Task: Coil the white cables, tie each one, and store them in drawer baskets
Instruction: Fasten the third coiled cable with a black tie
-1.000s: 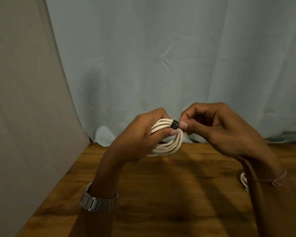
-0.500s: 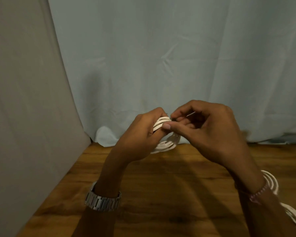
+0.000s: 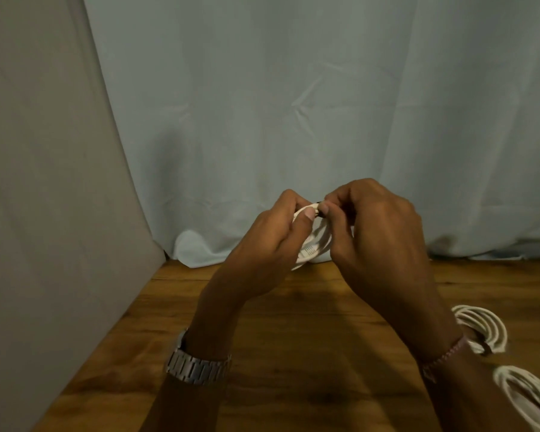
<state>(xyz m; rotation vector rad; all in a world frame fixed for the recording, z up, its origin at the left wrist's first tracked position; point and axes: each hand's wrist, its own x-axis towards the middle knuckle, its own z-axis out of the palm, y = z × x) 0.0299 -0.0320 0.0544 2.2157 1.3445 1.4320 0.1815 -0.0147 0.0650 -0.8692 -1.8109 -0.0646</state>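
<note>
Grey wall panel [image 3: 44, 213] far left, pale curtain [image 3: 293, 104] behind. Metal watch [image 3: 197, 367] on left wrist. Left hand [image 3: 268, 244] raised above wooden table [image 3: 293, 338], fingers curled round coiled white cable [image 3: 315, 244], thumb pressed on top strands. Dark tie [image 3: 320, 210] at coil's top, mostly hidden. Right hand [image 3: 374, 232] just right of coil, thumb and forefinger pinching tie. Right of that wrist, tied coil [image 3: 483, 328] lies on table; another coil [image 3: 524, 397] nearer, at frame's right edge.
</note>
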